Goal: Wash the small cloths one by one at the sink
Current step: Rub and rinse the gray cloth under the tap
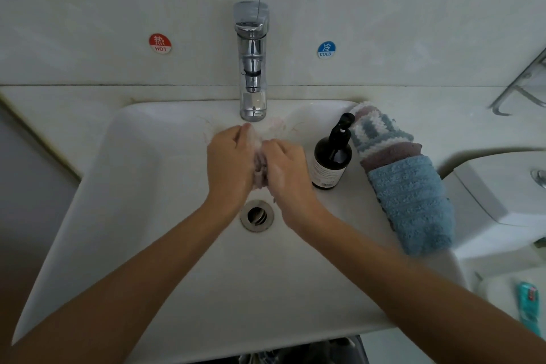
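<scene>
**Both hands bunched on one small cloth under the tap**

So the small pinkish cloth (260,167) is scrunched up right between the two hands, over the middle of the white sink (141,186), just below the spout of the chrome tap (252,68) and above the drain (256,215). Only a crumpled strip of it shows in the gap between the hands; the rest is hidden behind the knuckles.

The left hand (229,162) has its fingers curled in tight round the cloth's left side, and the right hand (285,170) does the same from the other side, fingers folded over and gripping it. The hands are pressed close together, nearly touching. Can't tell if water is running, it's too blurry there.

Just to the right, on the sink rim, stands a dark pump bottle (332,156), upright, close beside the right hand. Beyond that lies a pile of other cloths: a striped cloth (375,130) at the back, a mauve cloth (390,155) in the middle, and a blue cloth (413,204) nearest, overlapping each other along the rim.

On the wall there's a red HOT sticker (159,43) left of the tap and a blue COLD sticker (326,49) right of it.
</scene>
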{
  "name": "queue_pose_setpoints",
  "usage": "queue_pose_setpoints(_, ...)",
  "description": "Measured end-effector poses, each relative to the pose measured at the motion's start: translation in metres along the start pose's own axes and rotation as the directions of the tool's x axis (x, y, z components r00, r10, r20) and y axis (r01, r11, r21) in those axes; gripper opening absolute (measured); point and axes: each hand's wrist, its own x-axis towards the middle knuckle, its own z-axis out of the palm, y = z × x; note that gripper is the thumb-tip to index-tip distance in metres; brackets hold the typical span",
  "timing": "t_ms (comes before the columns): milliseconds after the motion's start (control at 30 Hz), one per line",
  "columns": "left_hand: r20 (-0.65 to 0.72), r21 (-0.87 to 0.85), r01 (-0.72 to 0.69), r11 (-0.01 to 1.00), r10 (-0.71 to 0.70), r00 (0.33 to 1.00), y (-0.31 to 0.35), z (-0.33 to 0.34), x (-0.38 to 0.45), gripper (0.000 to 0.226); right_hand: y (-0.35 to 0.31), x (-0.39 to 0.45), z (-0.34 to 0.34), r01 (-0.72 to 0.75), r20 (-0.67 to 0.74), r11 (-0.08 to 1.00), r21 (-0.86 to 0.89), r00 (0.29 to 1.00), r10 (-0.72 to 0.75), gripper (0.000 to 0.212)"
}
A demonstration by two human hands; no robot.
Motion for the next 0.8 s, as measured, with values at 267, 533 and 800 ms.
queue_pose_setpoints(267,0.065,0.039,-0.109,0.993,0.107,0.992,0.006,-0.004,-0.025,0.043,-0.005,0.013,0.006,-0.055,-0.075,0.991,0.122,0.995,0.065,0.034)
queue_pose_setpoints(533,0.041,0.052,-0.083,0.995,0.081,0.996,0.004,-0.008,-0.029,0.044,-0.01,0.018,0.009,-0.103,-0.053,0.99,0.094,0.993,0.108,0.036)
queue_pose_setpoints(800,-0.029,0.028,0.017,0.999,-0.016,0.999,-0.005,-0.005,-0.009,0.045,-0.011,-0.004,0.002,-0.045,0.046,0.998,0.042,0.998,0.043,0.041)
